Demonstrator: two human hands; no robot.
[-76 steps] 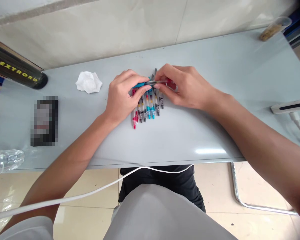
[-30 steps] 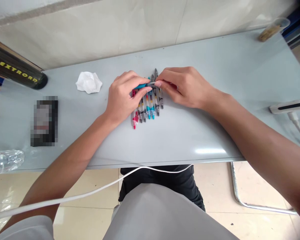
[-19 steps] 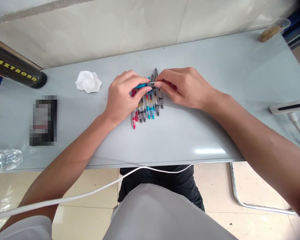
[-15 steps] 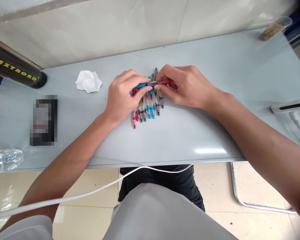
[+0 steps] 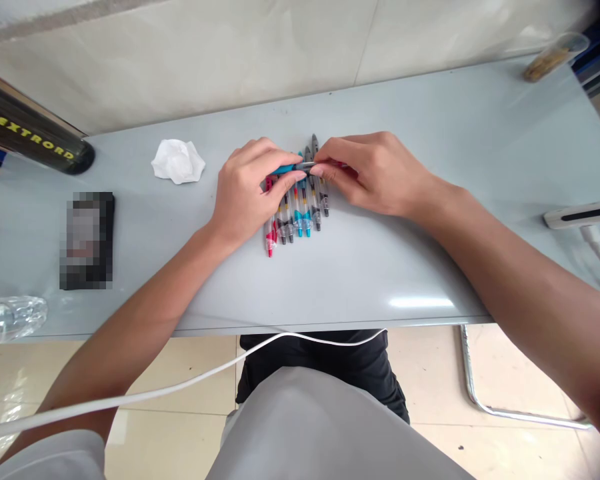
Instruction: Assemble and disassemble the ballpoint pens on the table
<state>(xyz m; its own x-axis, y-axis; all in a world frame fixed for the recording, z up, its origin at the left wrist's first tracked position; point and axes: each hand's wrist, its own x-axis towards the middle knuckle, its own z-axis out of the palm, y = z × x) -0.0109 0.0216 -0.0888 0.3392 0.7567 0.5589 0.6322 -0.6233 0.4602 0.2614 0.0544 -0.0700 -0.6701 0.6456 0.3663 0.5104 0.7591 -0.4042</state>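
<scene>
Now holding one pen (image 5: 307,167) crosswise between both hands, in the middle of things, over the far part of a row of pens (image 5: 301,217) on the grey table (image 5: 340,287). Pinching it by the blue end with the left hand (image 5: 244,190), closing thumb and forefinger on it and curling the remaining fingers loosely behind. Gripping it from the opposite side with the right hand (image 5: 375,170), again closing thumb and forefinger, and letting a bit of red show behind the fingertips. Impossible to tell whether touching the row underneath. Counting seven near ends in that row, side by side: one red at the left, then two dark grey, two teal, two more dark grey. Spotting a crumpled white tissue (image 5: 179,161) off to the left, and nearer, a dark, blurred-out object (image 5: 87,241). Further left, seeing a dark bottle (image 5: 35,137) lettered "EXTRORD" at the back and a clear bottle (image 5: 13,320) by the front edge. Over at the right, finding a white device (image 5: 583,215) with a cord, and in the far corner a clear cup (image 5: 555,57) with something brown inside. Down below, catching a white cable (image 5: 190,383) running across, above black trousers (image 5: 365,367).
</scene>
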